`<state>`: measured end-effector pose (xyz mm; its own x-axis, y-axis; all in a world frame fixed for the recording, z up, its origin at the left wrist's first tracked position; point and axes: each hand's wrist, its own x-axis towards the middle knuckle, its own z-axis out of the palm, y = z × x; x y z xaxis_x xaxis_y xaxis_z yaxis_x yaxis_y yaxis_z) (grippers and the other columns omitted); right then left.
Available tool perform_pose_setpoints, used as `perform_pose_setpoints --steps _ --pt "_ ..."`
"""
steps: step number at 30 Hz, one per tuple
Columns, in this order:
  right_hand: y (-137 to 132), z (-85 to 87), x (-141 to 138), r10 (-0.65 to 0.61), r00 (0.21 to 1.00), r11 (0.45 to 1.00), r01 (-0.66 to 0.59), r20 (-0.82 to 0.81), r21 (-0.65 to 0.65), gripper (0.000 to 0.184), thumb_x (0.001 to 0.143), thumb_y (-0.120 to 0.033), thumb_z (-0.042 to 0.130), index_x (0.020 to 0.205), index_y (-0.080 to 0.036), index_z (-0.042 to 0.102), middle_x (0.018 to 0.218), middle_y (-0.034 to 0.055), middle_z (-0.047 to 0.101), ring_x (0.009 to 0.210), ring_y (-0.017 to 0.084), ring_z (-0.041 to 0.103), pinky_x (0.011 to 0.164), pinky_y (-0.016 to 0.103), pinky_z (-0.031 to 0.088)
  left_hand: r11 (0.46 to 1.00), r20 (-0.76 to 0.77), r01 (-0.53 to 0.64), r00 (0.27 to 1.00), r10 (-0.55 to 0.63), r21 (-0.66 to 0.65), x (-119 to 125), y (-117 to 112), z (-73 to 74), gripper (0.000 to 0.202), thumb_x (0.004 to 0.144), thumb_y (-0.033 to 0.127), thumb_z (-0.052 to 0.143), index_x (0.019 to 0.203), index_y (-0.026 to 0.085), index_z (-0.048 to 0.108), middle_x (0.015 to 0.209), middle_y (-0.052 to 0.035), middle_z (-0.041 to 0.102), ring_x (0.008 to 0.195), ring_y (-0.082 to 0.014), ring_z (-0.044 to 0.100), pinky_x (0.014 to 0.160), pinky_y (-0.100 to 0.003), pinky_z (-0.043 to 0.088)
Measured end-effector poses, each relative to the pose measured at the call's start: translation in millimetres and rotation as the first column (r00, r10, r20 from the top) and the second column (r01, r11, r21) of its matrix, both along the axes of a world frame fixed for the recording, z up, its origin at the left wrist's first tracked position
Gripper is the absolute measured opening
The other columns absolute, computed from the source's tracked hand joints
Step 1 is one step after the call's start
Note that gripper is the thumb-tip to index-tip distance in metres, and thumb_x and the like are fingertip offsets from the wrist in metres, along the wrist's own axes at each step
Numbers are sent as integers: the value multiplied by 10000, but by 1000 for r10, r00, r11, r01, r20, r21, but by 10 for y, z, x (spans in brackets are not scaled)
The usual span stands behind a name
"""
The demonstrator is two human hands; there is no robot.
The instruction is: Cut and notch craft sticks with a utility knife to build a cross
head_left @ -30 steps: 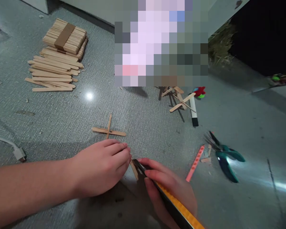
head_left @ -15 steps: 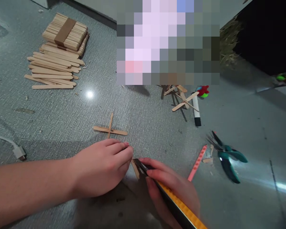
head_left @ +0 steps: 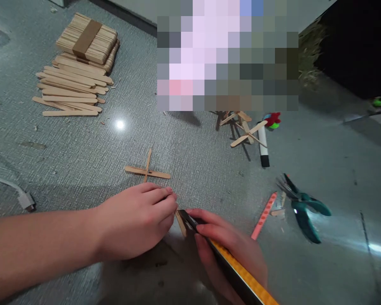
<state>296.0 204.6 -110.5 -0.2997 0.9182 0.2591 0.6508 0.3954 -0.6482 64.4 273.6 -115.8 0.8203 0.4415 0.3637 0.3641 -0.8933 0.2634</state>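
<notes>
My left hand [head_left: 136, 222] lies on the grey floor with its fingers curled down, pressing the end of a short wooden stick piece [head_left: 180, 223]. My right hand [head_left: 228, 250] grips a yellow and black utility knife [head_left: 235, 271], and the knife's tip rests against that stick piece. Just beyond my left fingers lies a cross of two craft sticks [head_left: 147, 171].
A banded bundle and loose craft sticks [head_left: 78, 67] lie at the far left. A small stick model [head_left: 243, 129], a black-tipped marker [head_left: 263, 148], green pliers [head_left: 301, 207], a pink strip [head_left: 264, 215] and a white cable plug [head_left: 23, 199] lie around.
Both hands stay in place on the stick piece; only the view has shifted slightly.
</notes>
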Motion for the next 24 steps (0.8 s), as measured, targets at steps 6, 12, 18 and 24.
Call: perform_pose_setpoints --steps 6,12,18,24 --pt "40 17 -32 3 1000 999 -3 -1 37 160 901 -119 618 1007 -240 615 1067 63 795 919 145 788 833 212 630 1000 9 10 1000 -10 -10 -11 -7 3 367 1023 111 389 1057 70 751 1079 -97 755 1038 -251 708 917 -383 587" --pt "15 -2 -76 -13 1000 997 15 -19 76 220 863 -86 647 1024 -236 636 1048 73 798 886 174 796 789 241 651 999 -5 20 1000 -21 -34 -12 -23 -5 372 1014 106 389 1115 51 743 1095 -100 745 1053 -259 701 920 -392 586" --pt "16 28 -135 19 1000 995 -17 -24 95 348 850 -51 635 1115 -275 626 957 41 795 823 196 786 660 272 658 1000 -31 15 999 -16 -25 5 -35 2 343 1000 125 434 1024 93 774 1097 -89 738 1038 -259 682 909 -399 573" --pt "45 86 -159 63 998 990 -64 11 123 296 856 -47 618 1071 -251 619 877 39 785 744 177 774 587 239 627 1000 -86 2 996 -1 1 -1 -74 14 285 972 173 507 977 120 787 1149 -102 723 1108 -285 653 909 -414 568"
